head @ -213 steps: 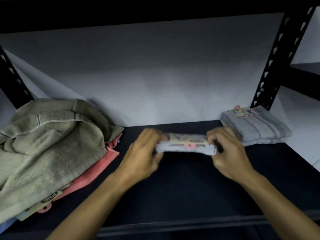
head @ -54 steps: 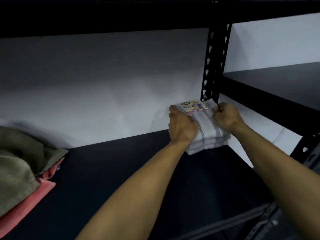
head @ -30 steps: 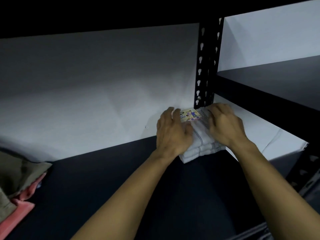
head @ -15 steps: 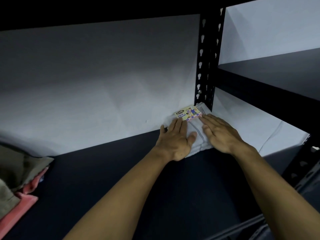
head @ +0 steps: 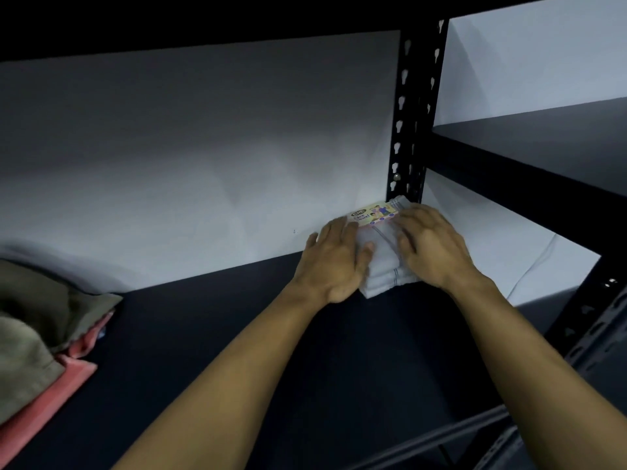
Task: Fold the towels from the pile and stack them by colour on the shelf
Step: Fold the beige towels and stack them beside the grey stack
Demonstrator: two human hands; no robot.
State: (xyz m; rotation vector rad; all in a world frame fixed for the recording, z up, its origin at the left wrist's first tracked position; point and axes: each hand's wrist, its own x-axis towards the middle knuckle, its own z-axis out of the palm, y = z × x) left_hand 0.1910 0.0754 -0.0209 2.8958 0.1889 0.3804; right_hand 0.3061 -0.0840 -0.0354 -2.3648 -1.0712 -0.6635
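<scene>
Where hands [head: 383, 256] rest, seemingly: towels [head: 381, 266].

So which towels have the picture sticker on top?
The folded grey towels under both hands by the black post; the green towel and pink towel at far left show none.

A colourful paper label [head: 373, 213] lying on top of the folded pale grey striped towels [head: 383, 259] reads "ENE" and, below that, "Face Towel".

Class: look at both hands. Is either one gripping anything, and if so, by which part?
Neither grips. The left hand and right hand lie flat on top of the grey towel stack.
</scene>
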